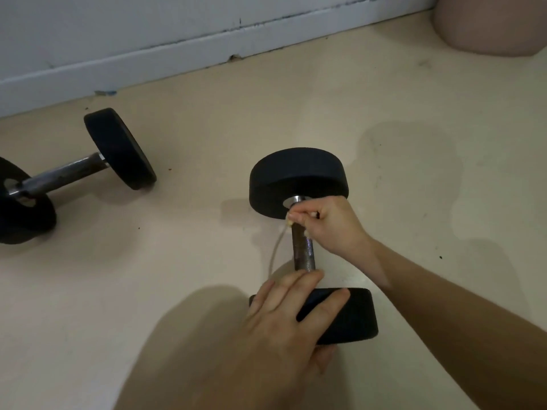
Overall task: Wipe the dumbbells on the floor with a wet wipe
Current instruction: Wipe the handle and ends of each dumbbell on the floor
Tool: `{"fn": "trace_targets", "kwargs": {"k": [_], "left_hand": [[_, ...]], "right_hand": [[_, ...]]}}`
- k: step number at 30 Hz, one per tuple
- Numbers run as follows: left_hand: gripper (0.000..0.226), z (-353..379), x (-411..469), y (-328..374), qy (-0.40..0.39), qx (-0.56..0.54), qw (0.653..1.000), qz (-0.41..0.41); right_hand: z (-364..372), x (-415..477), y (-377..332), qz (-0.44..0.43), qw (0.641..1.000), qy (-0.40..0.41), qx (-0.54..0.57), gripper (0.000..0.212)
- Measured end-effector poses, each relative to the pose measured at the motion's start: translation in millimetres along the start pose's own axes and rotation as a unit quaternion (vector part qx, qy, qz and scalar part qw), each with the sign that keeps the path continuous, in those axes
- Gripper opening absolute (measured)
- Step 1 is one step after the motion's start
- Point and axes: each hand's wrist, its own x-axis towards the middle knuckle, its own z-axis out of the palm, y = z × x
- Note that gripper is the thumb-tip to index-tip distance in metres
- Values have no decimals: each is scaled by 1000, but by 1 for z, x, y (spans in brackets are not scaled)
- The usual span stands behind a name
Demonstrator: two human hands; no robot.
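Dumbbell nearest the person (303, 250) lies on the beige floor (207, 113) at centre frame. Its metal handle runs away from the viewer, with one black round head at the far end and one at the near end.

Right hand (328, 223): comes in from the lower right with the forearm bare. Fingers are curled over the handle just under the far head, clenched on it with the wet wipe (289, 223) bunched beneath the fingertips. A pale strip of wipe trails down on the handle's left side.

Left hand (290, 315): laid over the near head from the viewer's side. Fingers are straight and spread, pressing on the black rubber rather than closed round it, and the forefinger tip reaches the near end of the handle. The thumb lies low against the head's near face. This hand and forearm hide much of the near head's left part.

Second dumbbell (65, 176): well apart at far left, on the floor, untouched. Its handle is angled up to the right, and the lower-left head is cut by the frame edge.

Beyond both: a white baseboard (148, 63) with chipped spots along its lower edge, below a pale wall. A rounded pink object (488, 25) sits in the top right corner, partly out of frame; what it is cannot be told. A darker blotch (414, 173) marks the floor right of the far head. Small dark specks are scattered on the floor.
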Motion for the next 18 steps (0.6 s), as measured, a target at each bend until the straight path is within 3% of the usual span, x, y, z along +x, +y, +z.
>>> {"fn": "trace_targets", "kwargs": {"k": [3, 4, 5, 7, 9, 11, 14, 15, 18], "left_hand": [[87, -2, -7, -4, 8, -19, 997, -76], [96, 0, -8, -6, -11, -21, 994, -104], [97, 2, -5, -8, -11, -21, 994, -108], [84, 1, 4, -12, 9, -34, 996, -82], [65, -8, 14, -11, -31, -14, 997, -74], [56, -20, 24, -6, -73, 61, 994, -49], [53, -31, 38, 1, -113, 154, 981, 23], [53, -35, 43, 2, -127, 178, 975, 40], [53, -52, 53, 6, -168, 250, 949, 97]], "right_hand": [[-8, -29, 0, -27, 975, -212, -62, 12], [-11, -33, 1, -30, 967, -242, -75, 12], [-12, -31, 2, -21, 971, -227, -74, 13], [-12, -15, 3, 22, 993, -98, -54, 15], [-10, -5, 2, 56, 997, -1, -50, 16], [-11, -14, 6, 57, 998, -23, -11, 14], [-17, -43, 9, 63, 987, -150, 10, 9], [-16, -46, 12, 54, 986, -155, 5, 10], [-11, -34, 21, 56, 998, 17, 3, 15]]}}
